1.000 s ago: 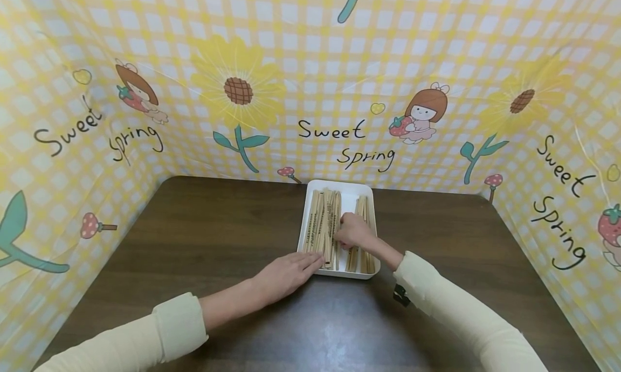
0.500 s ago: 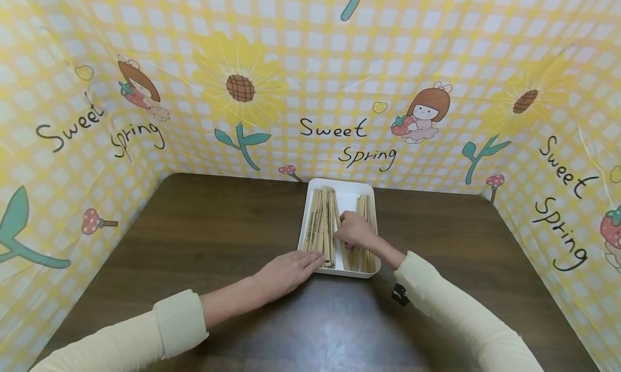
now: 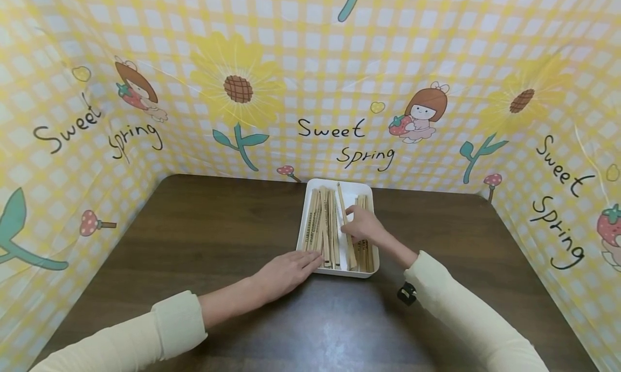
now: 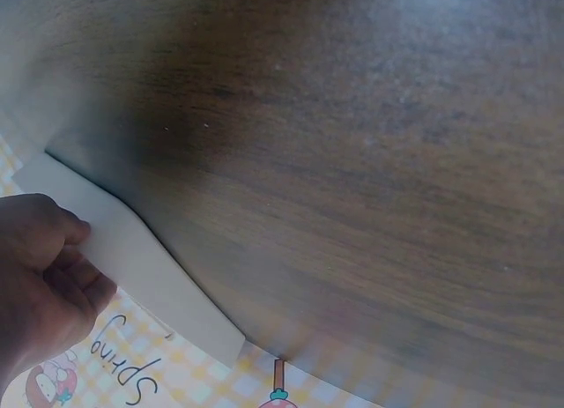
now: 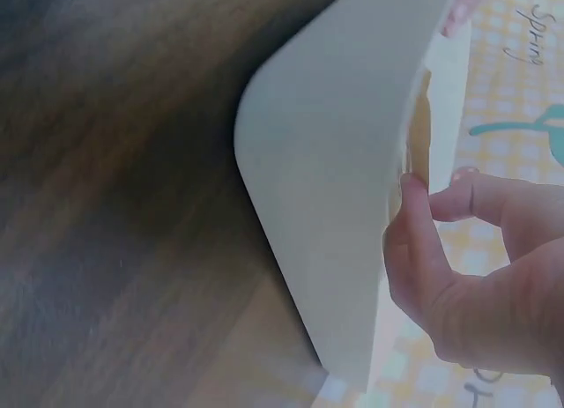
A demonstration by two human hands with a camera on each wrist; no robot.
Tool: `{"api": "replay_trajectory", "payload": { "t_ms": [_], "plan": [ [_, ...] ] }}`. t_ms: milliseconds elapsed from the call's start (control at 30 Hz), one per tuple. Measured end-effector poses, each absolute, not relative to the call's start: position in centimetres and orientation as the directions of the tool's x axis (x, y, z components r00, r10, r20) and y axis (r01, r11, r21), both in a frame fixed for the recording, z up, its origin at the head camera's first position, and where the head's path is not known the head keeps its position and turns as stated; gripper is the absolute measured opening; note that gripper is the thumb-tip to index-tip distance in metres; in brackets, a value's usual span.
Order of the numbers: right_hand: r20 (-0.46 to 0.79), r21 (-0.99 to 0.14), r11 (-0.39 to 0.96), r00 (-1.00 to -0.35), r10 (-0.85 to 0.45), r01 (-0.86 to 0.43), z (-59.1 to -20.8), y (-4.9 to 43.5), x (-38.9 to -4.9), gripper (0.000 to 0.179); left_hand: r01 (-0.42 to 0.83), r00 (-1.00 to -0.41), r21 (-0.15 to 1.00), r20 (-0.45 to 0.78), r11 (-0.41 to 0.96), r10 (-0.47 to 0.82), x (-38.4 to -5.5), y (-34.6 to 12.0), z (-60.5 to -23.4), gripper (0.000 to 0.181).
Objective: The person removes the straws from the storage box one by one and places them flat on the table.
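A white tray (image 3: 345,186) stands at the far middle of the table, holding slim tan paper-wrapped chopsticks with dark print. One bundle of chopsticks (image 3: 322,226) lies along its left side, a smaller bundle (image 3: 368,253) along its right. My right hand (image 3: 365,225) pinches a wrapped chopstick (image 3: 340,195) between thumb and fingertips over the gap between the bundles; its far end is raised. My left hand (image 3: 286,274) holds the tray's near left corner, fingers over the rim. In the left wrist view its thumb (image 4: 66,223) lies against the outer wall.
The dark wood table (image 3: 218,226) is enclosed on three sides by a yellow checked cloth (image 3: 271,48) printed with flowers and lettering. The tray's far end stands close to the back cloth. A black device (image 3: 406,293) hangs at the right cuff.
My right hand has drawn a chopstick away from the left bundle's right edge and moved it rightward into the gap, raising its far end. The left hand has stayed at the tray's corner.
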State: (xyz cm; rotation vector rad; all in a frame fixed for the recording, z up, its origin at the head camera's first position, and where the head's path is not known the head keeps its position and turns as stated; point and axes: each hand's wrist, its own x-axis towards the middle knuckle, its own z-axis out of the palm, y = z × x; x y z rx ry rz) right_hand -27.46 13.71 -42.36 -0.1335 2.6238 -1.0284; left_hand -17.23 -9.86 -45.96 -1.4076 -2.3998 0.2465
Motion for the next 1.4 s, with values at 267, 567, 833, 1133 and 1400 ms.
{"api": "replay_trajectory", "payload": {
  "t_ms": [267, 567, 833, 1133, 1400],
  "plan": [
    [-0.241, -0.702, 0.711, -0.953, -0.182, 0.041, -41.3, 15.7, -27.8, 0.060, 0.811, -0.442, -0.317, 0.218, 0.492, 0.870, -17.3, -9.9, -46.2, 0.044],
    [-0.271, -0.741, 0.666, -0.944, -0.189, 0.080, -40.1, 19.1, -27.8, 0.058, 0.815, -0.436, -0.313, 0.226, 0.488, 0.871, -17.3, -9.9, -46.2, 0.043],
    [-0.290, -0.712, 0.695, -0.944, -0.157, 0.103, -40.2, 22.2, -27.3, 0.057, 0.822, -0.439, -0.291, 0.225, 0.490, 0.870, -17.4, -9.9, -46.2, 0.043],
    [-0.321, -0.665, 0.736, -0.938, -0.128, 0.127, -41.7, 24.8, -26.9, 0.058, 0.814, -0.438, -0.315, 0.216, 0.487, 0.873, -17.4, -10.0, -46.1, 0.044],
    [-0.344, -0.633, 0.762, -0.932, -0.116, 0.139, -43.1, 27.0, -26.5, 0.058, 0.824, -0.440, -0.288, 0.218, 0.488, 0.871, -17.4, -9.9, -46.2, 0.044]
  ]
}}
